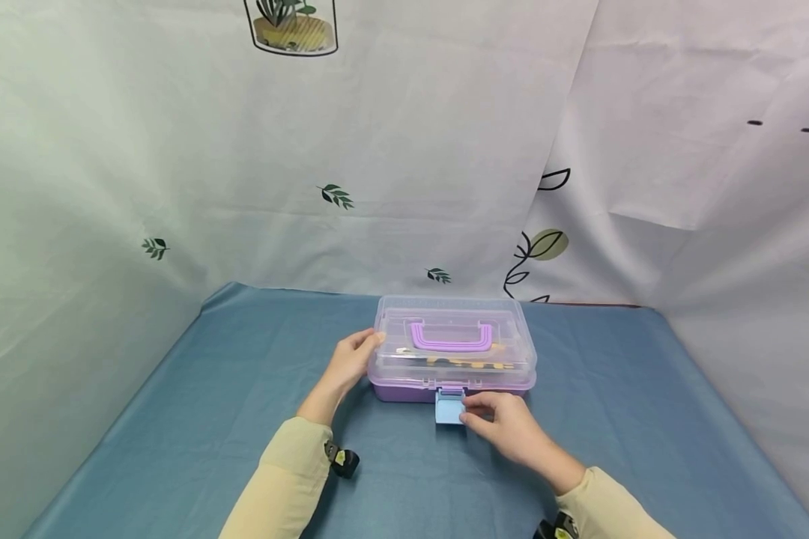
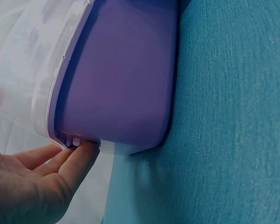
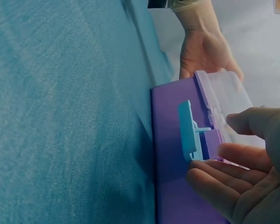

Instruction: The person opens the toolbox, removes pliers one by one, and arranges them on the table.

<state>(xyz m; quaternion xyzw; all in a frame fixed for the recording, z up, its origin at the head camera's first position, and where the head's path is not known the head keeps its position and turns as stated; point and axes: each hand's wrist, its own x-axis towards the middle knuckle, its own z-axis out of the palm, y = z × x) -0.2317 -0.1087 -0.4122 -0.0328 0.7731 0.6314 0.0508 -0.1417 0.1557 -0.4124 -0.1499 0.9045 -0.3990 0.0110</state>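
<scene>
A storage box (image 1: 404, 393) with a purple base and a clear lid (image 1: 512, 329) rests on the table. The lid is down and has a purple handle (image 1: 452, 344). At the box's left end my left hand (image 1: 350, 361) grips it, thumb on the lid and fingers (image 2: 79, 163) under the lid's rim. On the front, a light blue latch (image 1: 449, 409) hangs swung outward from the lid's edge. The fingertips of my right hand (image 1: 505, 427) touch the latch's right side. In the right wrist view its thumb stands apart from the latch (image 3: 186, 130).
A blue cloth (image 1: 243, 389) covers the table. Behind it and at both sides hang pale fabric walls (image 1: 411, 150) with leaf prints. Yellowish items (image 1: 472, 364) show dimly through the lid. Each wrist wears a small black camera (image 1: 344, 462).
</scene>
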